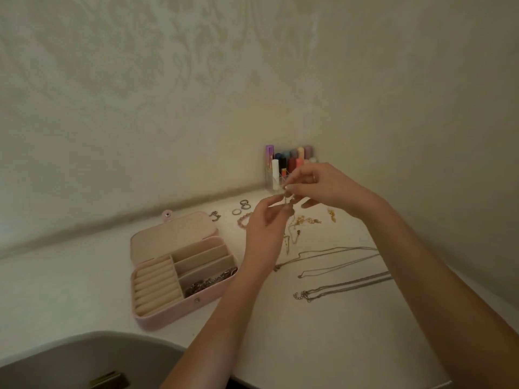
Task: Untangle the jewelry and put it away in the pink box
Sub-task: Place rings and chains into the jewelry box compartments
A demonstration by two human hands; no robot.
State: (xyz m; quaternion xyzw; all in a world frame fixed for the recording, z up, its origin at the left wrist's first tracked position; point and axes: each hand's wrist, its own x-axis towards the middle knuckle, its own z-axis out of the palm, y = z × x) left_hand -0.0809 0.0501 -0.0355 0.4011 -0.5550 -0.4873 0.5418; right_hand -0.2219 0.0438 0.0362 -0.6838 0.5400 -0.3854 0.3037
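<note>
Nearest the viewer, two bare forearms are reaching over the white table (323, 332) from the lower edge. To their left, the pink box (182, 273) is lying open, its lid tipped back toward the wall; dark chains (210, 282) are filling its nearest long compartment, while the ring rolls and the two farther compartments are sitting bare. To the right, two silver chains (341, 259) are lying stretched, long axes running left to right, well apart from both hands. Above the table, the left hand (265, 234) is pinching a small tangle (287, 198) from below, and the right hand (323, 186) is pinching it from above, fingertips almost meeting. A thin gold chain (290, 234) is hanging from the tangle, its long axis vertical, trailing toward the table. The box is lying down and left of the tangle, nearer the left hand. Farther back, rings (243, 204), a bead bracelet (243, 220) and an organiser (286, 169) are sitting by the wall.
</note>
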